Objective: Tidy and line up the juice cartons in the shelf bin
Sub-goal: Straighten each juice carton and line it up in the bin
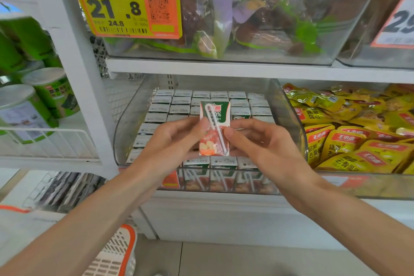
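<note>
The clear plastic shelf bin (pixel 128 123) lay directly ahead of both hands, with its front wall below the wrists. The white-topped juice cartons (pixel 180 102) inside it stood upright in straight rows beyond and beneath the fingers. A further row showed through the front wall, below the hands.

Judged from this layout, most of the task was complete, since every visible row was aligned. One carton was out of the rows and had not yet been seated. Its slot could not be identified, because the hands covered the middle of the bin.

The left hand (pixel 177 139) and the right hand (pixel 257 141) were held above the middle rows, facing each other. Each was closed in a pinch on the same item.

The red, white and green juice carton (pixel 215 127) was gripped between them, the left hand on its left edge and the right hand on its right edge. It was upright, printed face toward the camera, and appeared lifted above the rows.

The white wrapped straw (pixel 216 129) ran diagonally across that face, between the two thumbs.
</note>
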{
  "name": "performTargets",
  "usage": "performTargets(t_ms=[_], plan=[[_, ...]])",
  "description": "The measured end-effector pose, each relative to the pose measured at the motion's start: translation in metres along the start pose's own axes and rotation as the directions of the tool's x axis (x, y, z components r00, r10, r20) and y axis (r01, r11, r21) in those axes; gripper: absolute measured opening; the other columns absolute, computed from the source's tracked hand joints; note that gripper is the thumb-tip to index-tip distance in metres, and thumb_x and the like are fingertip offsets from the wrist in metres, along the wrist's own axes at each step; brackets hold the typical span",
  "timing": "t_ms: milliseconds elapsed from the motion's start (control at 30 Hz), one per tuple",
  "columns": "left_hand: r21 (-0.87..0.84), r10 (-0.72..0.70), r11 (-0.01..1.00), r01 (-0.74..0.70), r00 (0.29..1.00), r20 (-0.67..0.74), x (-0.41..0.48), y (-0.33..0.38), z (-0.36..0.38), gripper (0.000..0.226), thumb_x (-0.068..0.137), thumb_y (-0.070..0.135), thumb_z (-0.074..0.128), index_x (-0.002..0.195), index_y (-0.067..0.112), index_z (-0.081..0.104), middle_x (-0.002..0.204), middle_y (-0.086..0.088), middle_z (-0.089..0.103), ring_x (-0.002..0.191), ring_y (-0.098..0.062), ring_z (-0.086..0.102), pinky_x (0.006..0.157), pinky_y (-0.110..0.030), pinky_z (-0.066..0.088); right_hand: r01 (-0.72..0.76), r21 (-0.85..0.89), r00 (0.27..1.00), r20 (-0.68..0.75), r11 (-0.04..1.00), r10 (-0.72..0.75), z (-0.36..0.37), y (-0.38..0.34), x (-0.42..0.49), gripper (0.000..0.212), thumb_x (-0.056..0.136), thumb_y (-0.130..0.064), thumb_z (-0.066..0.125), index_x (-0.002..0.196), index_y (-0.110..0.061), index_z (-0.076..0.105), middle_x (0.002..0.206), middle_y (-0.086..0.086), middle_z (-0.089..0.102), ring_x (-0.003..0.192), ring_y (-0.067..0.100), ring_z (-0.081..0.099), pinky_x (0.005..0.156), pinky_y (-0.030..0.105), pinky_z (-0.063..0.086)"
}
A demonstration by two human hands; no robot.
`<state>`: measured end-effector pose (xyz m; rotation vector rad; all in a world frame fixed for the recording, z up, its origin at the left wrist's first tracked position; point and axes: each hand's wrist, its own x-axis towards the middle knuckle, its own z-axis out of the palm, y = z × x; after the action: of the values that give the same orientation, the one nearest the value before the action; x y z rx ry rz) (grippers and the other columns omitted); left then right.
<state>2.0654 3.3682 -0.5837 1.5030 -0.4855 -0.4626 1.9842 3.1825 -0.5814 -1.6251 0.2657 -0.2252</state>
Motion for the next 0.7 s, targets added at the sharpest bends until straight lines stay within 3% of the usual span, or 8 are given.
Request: performTargets(t_ms=[333, 533, 633, 700], plan=[[-0.025, -0.030, 0.999, 0.031, 0.999, 0.022, 0.0048, -0.0055, -0.0006, 0.029, 0.107, 0.033, 0.051, 0.126, 0.028, 0.072, 0.116, 0.004, 0.079, 0.108, -0.014, 0.076, 0.083, -0.019, 0.060, -0.013, 0.033, 0.999, -0.033, 0.999, 0.014, -0.0031, 0.0054, -0.0004, 0.019, 0.092, -0.026, 0.078, 0.109, -0.018, 0.075, 0.095, 0.007, 0.083, 0.091, 0.025, 0.080, 0.086, 0.034, 0.065], [-0.027, -0.027, 0.999, 0.028, 0.999, 0.032, 0.0059, -0.0075, -0.0024, 0.029, 0.109, 0.018, 0.050, 0.126, 0.030, 0.071, 0.117, 0.003, 0.079, 0.108, -0.016, 0.076, 0.084, -0.023, 0.061, 0.001, 0.069, 0.998, -0.061, 0.998, 0.003, -0.0017, 0.0074, -0.0016, 0.013, 0.095, -0.021, 0.077, 0.106, -0.016, 0.078, 0.103, -0.002, 0.081, 0.089, 0.017, 0.080, 0.076, 0.021, 0.063], [-0.068, 0.014, 0.998, -0.014, 1.000, 0.002, 0.0063, -0.0061, -0.0018, 0.026, 0.093, 0.031, 0.065, 0.117, 0.037, 0.074, 0.114, 0.001, 0.080, 0.107, -0.017, 0.076, 0.080, -0.024, 0.062, -0.040, 0.154, 0.997, -0.058, 0.987, 0.049, 0.0002, 0.0076, -0.0008, 0.014, 0.100, -0.018, 0.072, 0.111, -0.012, 0.076, 0.108, 0.003, 0.080, 0.097, 0.019, 0.080, 0.080, 0.025, 0.064], [-0.094, 0.024, 0.995, -0.022, 1.000, 0.019, 0.0065, -0.0047, -0.0024, 0.030, 0.087, 0.041, 0.071, 0.116, 0.040, 0.076, 0.120, 0.004, 0.078, 0.113, -0.013, 0.074, 0.085, -0.021, 0.060, -0.087, 0.196, 0.996, 0.039, 0.977, 0.081, 0.0003, 0.0037, 0.0005, 0.019, 0.105, -0.020, 0.064, 0.121, -0.012, 0.072, 0.112, 0.004, 0.081, 0.106, 0.020, 0.078, 0.092, 0.030, 0.062]])
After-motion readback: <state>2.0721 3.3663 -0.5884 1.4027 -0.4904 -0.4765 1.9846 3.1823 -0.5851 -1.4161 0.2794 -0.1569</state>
